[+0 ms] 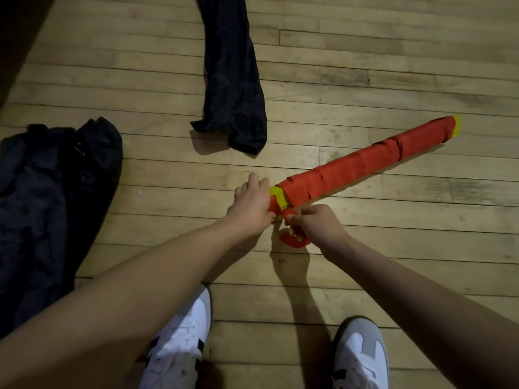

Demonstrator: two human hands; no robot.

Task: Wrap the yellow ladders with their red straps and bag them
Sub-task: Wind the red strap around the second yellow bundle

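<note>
A bundled yellow ladder [278, 198] lies diagonally on the wooden floor, its length wound in red strap [365, 161]. Yellow shows only at the near end and at the far tip [456, 127]. My left hand [252, 202] grips the near end of the bundle. My right hand [314, 223] pinches the loose tail of the red strap [295, 242], which curls down onto the floor below the hand. An empty long black bag [233, 80] lies flat on the floor beyond the hands.
A second, bulkier black bag [56, 192] lies at the left. My two white and grey shoes [182, 341] [362, 357] stand at the bottom of the view. Bare wooden floor [365, 66] stretches to the right and far side.
</note>
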